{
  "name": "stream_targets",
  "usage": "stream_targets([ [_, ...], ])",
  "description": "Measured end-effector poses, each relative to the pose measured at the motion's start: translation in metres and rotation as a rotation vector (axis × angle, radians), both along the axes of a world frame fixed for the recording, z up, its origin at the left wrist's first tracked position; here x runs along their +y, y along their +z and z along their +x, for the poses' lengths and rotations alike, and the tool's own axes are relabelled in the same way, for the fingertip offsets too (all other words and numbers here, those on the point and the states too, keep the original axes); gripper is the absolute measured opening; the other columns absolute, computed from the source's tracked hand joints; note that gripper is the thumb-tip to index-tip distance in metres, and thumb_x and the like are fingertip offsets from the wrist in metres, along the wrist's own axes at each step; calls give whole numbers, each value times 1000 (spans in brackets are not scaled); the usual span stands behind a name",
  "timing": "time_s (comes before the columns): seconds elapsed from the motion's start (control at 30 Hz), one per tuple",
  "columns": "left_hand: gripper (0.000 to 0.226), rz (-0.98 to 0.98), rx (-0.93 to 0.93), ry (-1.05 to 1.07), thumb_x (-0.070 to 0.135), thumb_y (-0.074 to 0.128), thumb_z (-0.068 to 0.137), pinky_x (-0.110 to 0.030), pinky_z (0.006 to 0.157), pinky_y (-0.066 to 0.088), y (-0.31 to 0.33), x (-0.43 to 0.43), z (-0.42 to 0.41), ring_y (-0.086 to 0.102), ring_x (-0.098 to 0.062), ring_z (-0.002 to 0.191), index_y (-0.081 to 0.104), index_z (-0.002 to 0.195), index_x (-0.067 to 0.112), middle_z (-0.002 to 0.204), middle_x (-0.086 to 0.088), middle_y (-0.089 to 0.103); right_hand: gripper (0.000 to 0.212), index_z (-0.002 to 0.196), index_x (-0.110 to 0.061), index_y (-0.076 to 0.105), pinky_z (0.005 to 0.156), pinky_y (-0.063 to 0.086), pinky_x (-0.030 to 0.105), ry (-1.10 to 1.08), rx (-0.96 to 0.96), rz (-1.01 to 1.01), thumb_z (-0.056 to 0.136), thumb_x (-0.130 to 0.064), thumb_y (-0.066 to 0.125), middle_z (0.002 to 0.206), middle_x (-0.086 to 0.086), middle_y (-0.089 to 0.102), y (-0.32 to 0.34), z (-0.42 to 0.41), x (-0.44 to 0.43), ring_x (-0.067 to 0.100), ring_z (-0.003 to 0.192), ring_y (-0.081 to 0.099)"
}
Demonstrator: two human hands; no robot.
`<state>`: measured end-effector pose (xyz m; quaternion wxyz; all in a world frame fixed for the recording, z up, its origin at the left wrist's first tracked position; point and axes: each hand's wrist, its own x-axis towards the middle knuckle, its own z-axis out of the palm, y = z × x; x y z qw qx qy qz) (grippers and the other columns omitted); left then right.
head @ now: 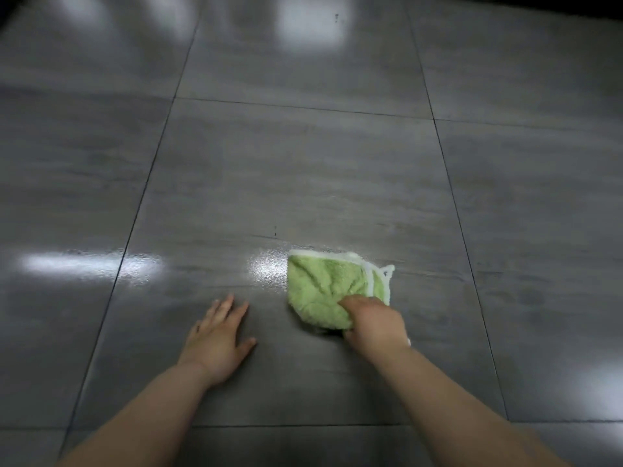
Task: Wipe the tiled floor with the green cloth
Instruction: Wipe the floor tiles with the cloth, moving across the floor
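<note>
A fluffy green cloth (323,288) with a white hem lies bunched on the grey tiled floor (303,170). My right hand (374,323) grips its near edge, fingers closed into the fabric, pressing it on the tile. My left hand (217,338) rests flat on the floor to the left of the cloth, fingers spread, holding nothing. A wet, shiny streak (268,266) shows on the tile just left of the cloth.
Large glossy grey tiles with dark grout lines (135,224) spread in every direction. Bright light reflections (67,264) sit on the floor at left and at the far top. A small dark speck (275,230) lies beyond the cloth.
</note>
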<state>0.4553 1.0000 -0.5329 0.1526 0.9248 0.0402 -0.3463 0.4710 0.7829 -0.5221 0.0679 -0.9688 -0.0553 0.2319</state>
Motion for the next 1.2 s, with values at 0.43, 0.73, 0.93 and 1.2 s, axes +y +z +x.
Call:
stream_targets([
  [0.43, 54, -206, -108, 73, 31, 36, 95, -31, 115, 22, 133, 32, 66, 23, -20, 140, 15, 143, 19, 153, -4, 22, 28, 111, -6, 61, 70, 36, 25, -532, 16, 225, 84, -12, 58, 108, 18, 66, 198, 62, -66, 30, 102, 60],
  [0.73, 51, -130, -194, 219, 29, 35, 95, -28, 115, 14, 56, -13, 177, 16, -19, 143, 18, 142, 18, 155, -5, 15, 29, 91, -12, 66, 67, 42, 32, -293, -368, 168, 74, -34, 56, 87, 8, 64, 101, 175, -92, 34, 86, 57],
  [0.93, 61, 67, -146, 349, 38, 37, 93, -36, 116, 13, 9, -17, 234, 7, -21, 144, 6, 144, 24, 157, -3, 1, 77, 120, -22, 45, 112, 0, 39, 191, -50, -73, 71, -77, 22, 146, 17, 35, -38, 242, -79, 28, 141, 7],
  [1.2, 101, 151, -93, 467, 71, 1, 53, -44, 116, -7, -36, -31, 270, -19, -23, 142, -11, 142, 25, 153, 0, -20, 58, 115, -26, 61, 110, 2, 48, 327, -327, 117, 66, -45, 35, 143, 6, 32, -83, 272, 7, 27, 143, -9],
])
